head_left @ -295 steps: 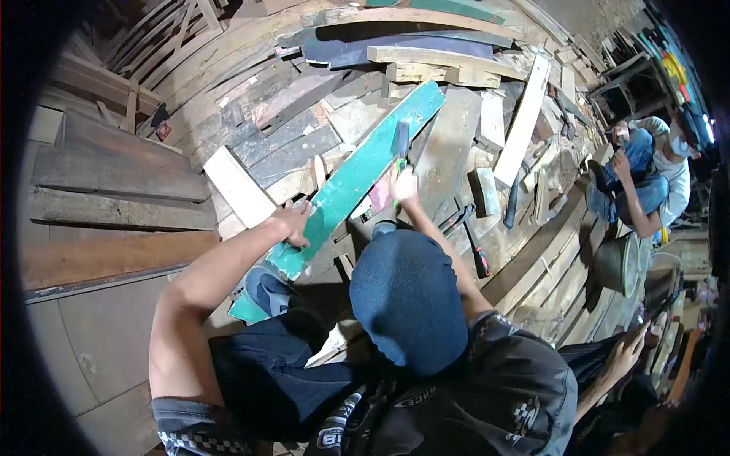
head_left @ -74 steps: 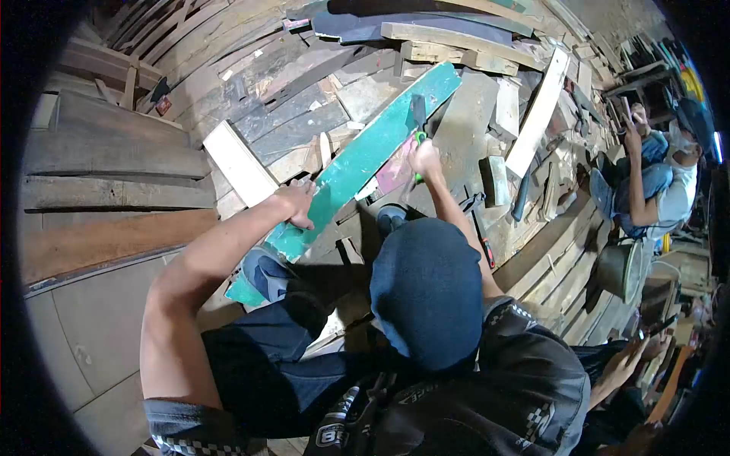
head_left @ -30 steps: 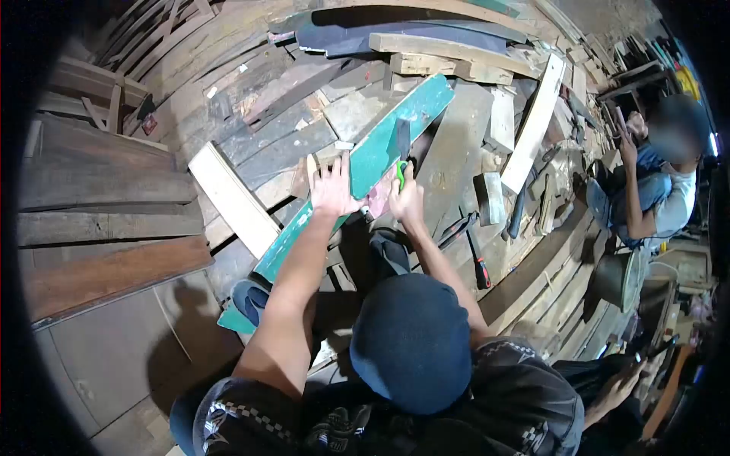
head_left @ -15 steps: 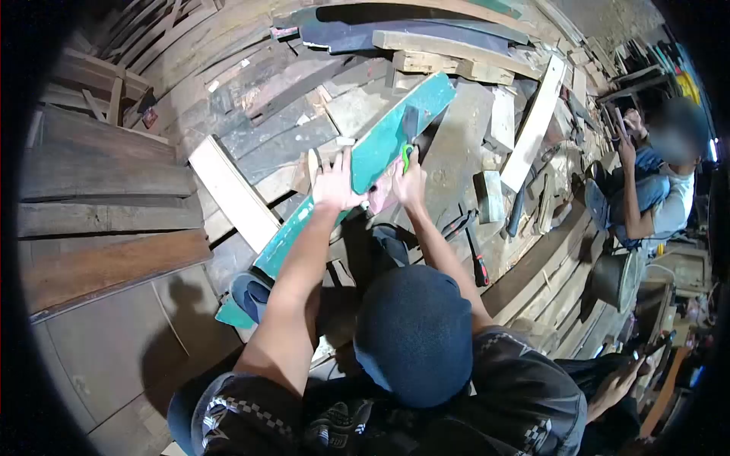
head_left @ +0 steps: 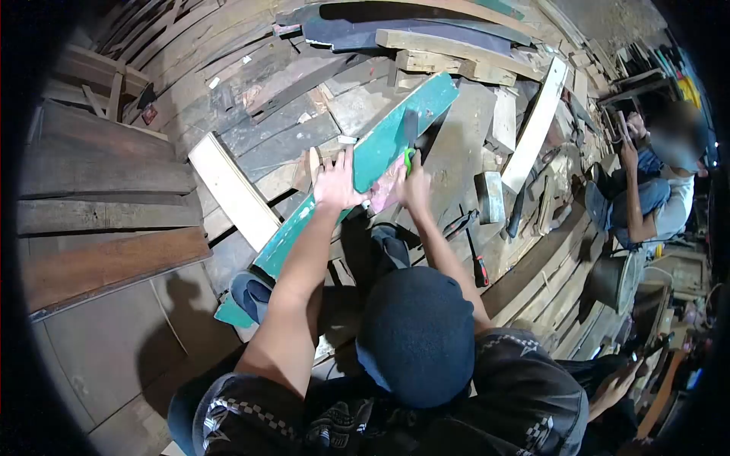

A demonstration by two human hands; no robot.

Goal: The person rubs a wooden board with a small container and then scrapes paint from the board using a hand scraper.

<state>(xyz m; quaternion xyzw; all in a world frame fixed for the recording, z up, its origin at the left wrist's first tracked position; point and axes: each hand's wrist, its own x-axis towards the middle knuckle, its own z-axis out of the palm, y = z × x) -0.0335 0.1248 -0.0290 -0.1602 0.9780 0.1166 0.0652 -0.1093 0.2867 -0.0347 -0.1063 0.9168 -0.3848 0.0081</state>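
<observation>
A long green board lies diagonally over the wooden pieces, its lower part passing under my left arm. My left hand is spread flat on the board near its middle, pressing on it. In my right hand is the green handle of a saw, whose grey blade lies across the board's right edge. A pink piece shows between my two hands. My shoes are beside and below the board.
A pale plank lies left of the board. Pliers with red-and-black handles and a white plank are on the right. A person sits at the far right near a bucket; another person's hand is at lower right.
Since the earliest frames my left hand has moved up the board from its lower part to the middle. In the last half second the saw and my right hand have shifted slightly.
</observation>
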